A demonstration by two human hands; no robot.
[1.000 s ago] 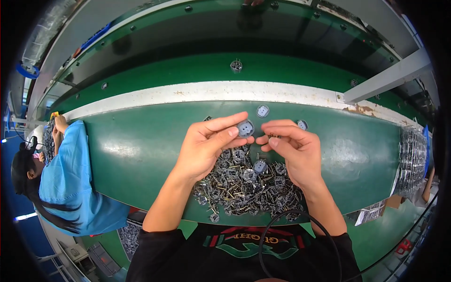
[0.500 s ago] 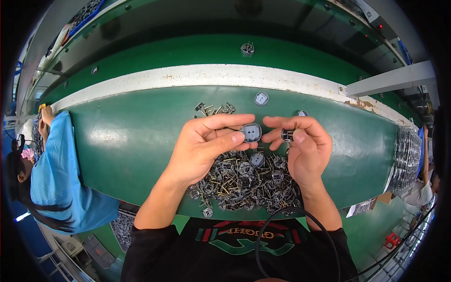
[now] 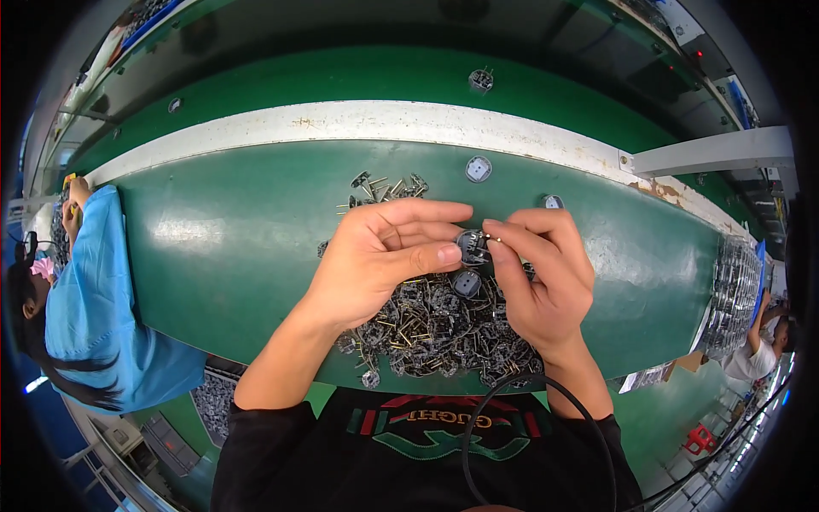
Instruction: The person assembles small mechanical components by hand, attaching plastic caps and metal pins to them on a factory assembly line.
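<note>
My left hand [image 3: 375, 256] is closed, pinching a round grey plastic housing [image 3: 467, 249] at its rim between thumb and fingers. Dark inner parts show in the housing's side turned toward the right. My right hand [image 3: 550, 277] pinches a small dark insert with brass pins [image 3: 490, 241] against that housing; fingertips hide most of it, and whether it is seated I cannot tell. Below both hands spreads a heap of dark plug parts with brass pins [image 3: 435, 333]. A loose round grey housing [image 3: 467, 283] lies on top of the heap, under my fingers.
Farther off on the green bench [image 3: 230, 230] lie a grey housing [image 3: 479, 169], another housing [image 3: 553, 202] and a small pile of pinned parts [image 3: 388, 186]. Beyond the white rail [image 3: 341, 121], a pinned assembly [image 3: 481, 79] sits on a green belt. A co-worker in blue [image 3: 102, 290] is at left.
My right hand has moved left, bringing its pinned insert up to the housing in my left hand. That housing has turned from its flat face to its inner side. The assembly on the belt has shifted right.
</note>
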